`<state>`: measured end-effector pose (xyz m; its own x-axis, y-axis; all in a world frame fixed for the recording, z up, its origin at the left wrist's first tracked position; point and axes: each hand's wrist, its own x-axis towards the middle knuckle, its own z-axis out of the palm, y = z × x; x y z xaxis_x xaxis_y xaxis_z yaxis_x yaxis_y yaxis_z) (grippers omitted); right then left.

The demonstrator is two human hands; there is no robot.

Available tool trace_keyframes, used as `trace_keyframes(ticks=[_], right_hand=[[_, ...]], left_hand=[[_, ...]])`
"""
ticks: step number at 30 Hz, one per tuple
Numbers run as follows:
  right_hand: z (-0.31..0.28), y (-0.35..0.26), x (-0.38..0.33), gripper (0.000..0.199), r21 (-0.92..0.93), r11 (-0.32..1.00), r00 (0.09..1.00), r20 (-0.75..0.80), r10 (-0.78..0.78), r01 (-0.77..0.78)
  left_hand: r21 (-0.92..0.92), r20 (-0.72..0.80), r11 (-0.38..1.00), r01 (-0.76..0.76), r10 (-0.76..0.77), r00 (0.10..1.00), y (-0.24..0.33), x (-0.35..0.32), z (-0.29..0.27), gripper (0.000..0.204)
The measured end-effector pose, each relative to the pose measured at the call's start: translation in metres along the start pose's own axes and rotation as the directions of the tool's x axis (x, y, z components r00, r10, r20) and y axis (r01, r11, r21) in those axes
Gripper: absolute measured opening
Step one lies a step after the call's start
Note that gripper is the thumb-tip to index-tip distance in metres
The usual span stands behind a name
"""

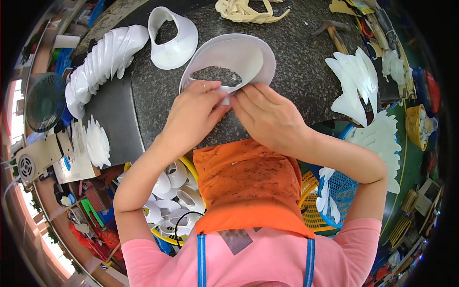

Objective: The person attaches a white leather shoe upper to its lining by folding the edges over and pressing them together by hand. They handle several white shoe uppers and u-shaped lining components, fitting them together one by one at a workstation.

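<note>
A white shoe upper [260,52] with a pale matte inside stands curved into a loop on the dark speckled stone worktop [301,52]. My left hand [191,115] pinches its near edge from the left, thumb and fingers bent together. From the right, my right hand [270,115] is closed on that same edge, fingers pressed together where the two ends meet. Both hands' fingertips almost touch, so the join beneath them is partly hidden. Just beyond my left hand lies another glossy white upper [179,48], formed into a ring.
Nested white uppers [105,60] curve along the left. A hammer [336,38], cream strips [248,13] and flat white pieces [356,81] lie far and right. Below the worktop are a yellow basket [192,168] of uppers and a blue basket [342,191]. An orange apron [248,182] covers my lap.
</note>
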<state>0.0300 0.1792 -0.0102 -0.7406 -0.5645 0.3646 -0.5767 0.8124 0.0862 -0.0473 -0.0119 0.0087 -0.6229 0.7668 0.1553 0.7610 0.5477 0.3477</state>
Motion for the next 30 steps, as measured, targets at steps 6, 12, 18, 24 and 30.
trace_keyframes(ticks=[6,12,18,24,30], right_hand=[[0.011,0.006,0.000,0.041,0.105,0.993,0.992,-0.104,0.073,-0.062],[0.004,0.002,0.002,0.039,0.029,1.000,0.999,-0.046,-0.010,0.011],[0.015,0.000,0.010,0.035,-0.120,0.990,0.995,0.065,0.080,-0.072],[0.020,-0.003,0.009,0.030,-0.106,0.992,0.997,0.033,0.067,-0.063],[0.017,-0.008,0.008,0.030,-0.115,0.990,0.996,0.020,0.091,-0.088]], left_hand=[[-0.041,0.046,0.998,0.051,-0.049,0.998,-0.005,0.010,-0.003,0.018],[0.095,-0.092,0.990,0.107,-0.099,0.991,-0.001,0.012,0.012,0.010],[0.169,-0.185,0.967,0.188,-0.156,0.970,0.008,0.019,0.021,0.008],[0.058,-0.150,0.997,0.042,-0.032,0.988,-0.007,0.013,0.011,0.007],[0.154,-0.150,0.978,0.143,-0.120,0.981,-0.003,0.020,0.018,0.007]])
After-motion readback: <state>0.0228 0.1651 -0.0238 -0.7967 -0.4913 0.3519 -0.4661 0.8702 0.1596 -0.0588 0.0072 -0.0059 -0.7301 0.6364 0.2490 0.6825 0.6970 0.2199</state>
